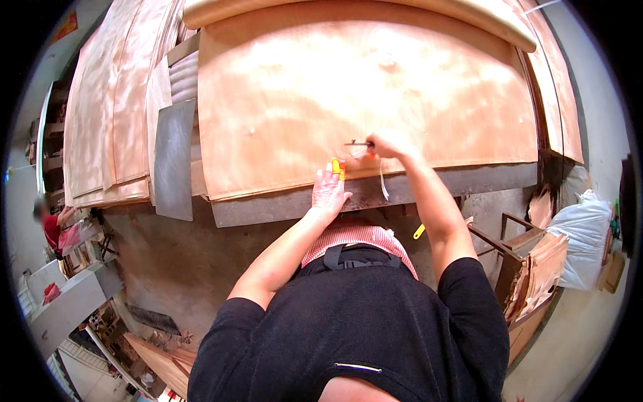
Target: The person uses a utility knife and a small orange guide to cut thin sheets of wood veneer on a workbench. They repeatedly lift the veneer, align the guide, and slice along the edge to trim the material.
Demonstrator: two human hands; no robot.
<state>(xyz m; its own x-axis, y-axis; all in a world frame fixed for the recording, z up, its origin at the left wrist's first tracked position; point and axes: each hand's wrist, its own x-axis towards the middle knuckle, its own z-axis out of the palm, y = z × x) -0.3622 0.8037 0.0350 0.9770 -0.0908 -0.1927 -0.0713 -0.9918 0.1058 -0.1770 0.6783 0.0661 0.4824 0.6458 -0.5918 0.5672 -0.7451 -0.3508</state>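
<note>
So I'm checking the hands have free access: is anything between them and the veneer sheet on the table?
Nothing visible. The left hand rests at the sheet's near edge, and the right hand holds a small dark tool right on its surface.

My left hand (pixel 328 191) rests on the large thin wood veneer sheet's (pixel 348 87) near edge; my right hand (pixel 388 143), just right, farther in, holds a small dark blade (pixel 357 143).

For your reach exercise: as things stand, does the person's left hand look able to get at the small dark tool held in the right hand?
Probably yes. The left hand rests on the veneer sheet near the dark tool gripped by the right hand, with only bare sheet between them.
</note>
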